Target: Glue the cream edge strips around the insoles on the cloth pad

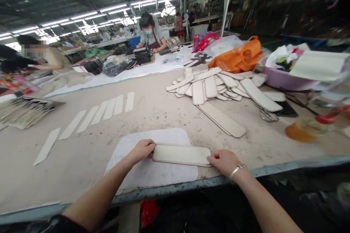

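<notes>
A long cream strip with rounded corners and a darker edge [182, 154] lies level between my hands, over a white sheet [131, 174] near the table's front edge. My left hand [143, 150] pinches its left end. At the right end my right hand [225, 162], with a bracelet at the wrist, grips it between thumb and fingers. Beyond it lie two similar stacked strips [222, 119] and a heap of such strips [203, 89]. Several flat pale pieces [98, 113] are laid out in a slanting row on the left.
Scissors [268, 115] lie right of the heap, near a jar of amber liquid [303, 131]. An orange bag [237, 58] and a lilac basin [284, 78] stand behind. A bundle of pieces [26, 111] is at far left. Across the table a masked co-worker [150, 36] works.
</notes>
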`<action>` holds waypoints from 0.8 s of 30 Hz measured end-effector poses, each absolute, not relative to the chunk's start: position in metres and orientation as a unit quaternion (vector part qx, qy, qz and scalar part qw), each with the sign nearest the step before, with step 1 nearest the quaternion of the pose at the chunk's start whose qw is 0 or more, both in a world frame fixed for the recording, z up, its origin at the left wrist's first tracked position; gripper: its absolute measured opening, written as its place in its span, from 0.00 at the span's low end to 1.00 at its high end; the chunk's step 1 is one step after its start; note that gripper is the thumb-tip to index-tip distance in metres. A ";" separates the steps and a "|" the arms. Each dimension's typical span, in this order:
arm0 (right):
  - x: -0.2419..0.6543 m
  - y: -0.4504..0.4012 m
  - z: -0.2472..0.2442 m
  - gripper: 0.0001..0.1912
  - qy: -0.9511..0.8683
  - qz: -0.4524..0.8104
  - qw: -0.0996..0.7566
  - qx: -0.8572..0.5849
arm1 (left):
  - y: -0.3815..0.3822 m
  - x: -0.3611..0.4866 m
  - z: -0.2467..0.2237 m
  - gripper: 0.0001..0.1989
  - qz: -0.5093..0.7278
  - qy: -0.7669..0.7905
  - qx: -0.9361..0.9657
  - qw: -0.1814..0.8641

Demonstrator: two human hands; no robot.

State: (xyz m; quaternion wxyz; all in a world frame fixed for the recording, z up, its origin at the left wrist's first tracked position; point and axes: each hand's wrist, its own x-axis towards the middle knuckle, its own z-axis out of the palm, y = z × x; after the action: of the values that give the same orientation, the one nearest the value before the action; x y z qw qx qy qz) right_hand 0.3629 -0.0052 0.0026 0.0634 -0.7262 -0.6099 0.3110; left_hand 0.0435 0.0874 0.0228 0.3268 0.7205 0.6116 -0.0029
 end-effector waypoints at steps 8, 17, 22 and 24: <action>0.362 -0.005 0.001 0.19 -0.621 0.298 0.045 -0.723 | 0.084 0.047 0.029 0.13 -0.012 0.599 0.746 0.292; 0.361 -0.005 -0.001 0.17 -0.613 0.287 0.042 -0.735 | 0.088 0.054 0.024 0.11 -0.046 0.604 0.765 0.216; 0.360 -0.005 -0.004 0.15 -0.606 0.278 0.051 -0.743 | 0.091 0.055 0.021 0.12 -0.054 0.599 0.772 0.206; 0.360 -0.005 -0.004 0.14 -0.607 0.278 0.048 -0.743 | 0.092 0.055 0.021 0.12 -0.055 0.597 0.773 0.209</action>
State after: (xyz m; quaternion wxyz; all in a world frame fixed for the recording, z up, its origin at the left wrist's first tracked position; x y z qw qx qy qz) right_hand 0.3598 -0.0047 -0.0041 0.0485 -0.7427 -0.6074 0.2776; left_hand 0.0548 0.0920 0.0212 0.2089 0.7727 0.5968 -0.0552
